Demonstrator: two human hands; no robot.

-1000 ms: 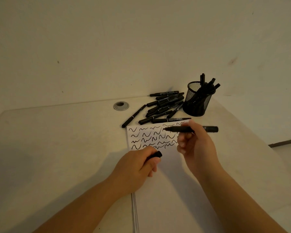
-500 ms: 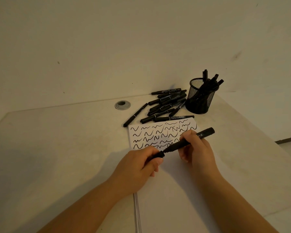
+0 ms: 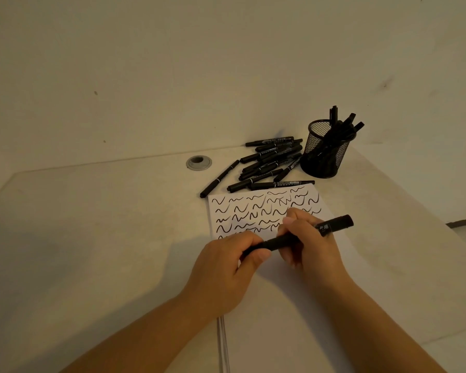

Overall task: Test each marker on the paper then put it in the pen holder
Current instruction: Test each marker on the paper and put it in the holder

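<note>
My right hand (image 3: 311, 246) grips a black marker (image 3: 334, 224) by its barrel above the white paper (image 3: 293, 292). My left hand (image 3: 226, 267) pinches the marker's cap end (image 3: 256, 249), and the two hands meet over the sheet. Several black squiggles cover the paper's far part. A pile of black markers (image 3: 269, 164) lies beyond the paper. The black mesh pen holder (image 3: 323, 152) stands at the back right with several markers standing in it.
A round grey grommet (image 3: 198, 162) sits in the desk (image 3: 92, 224) left of the pile. One marker (image 3: 219, 179) lies apart from the pile, slanting toward the paper's corner. Walls close the desk at the back and right.
The marker in my right hand came down from level above the paper to my left hand, which held the loose cap. The cap end and barrel now join.
</note>
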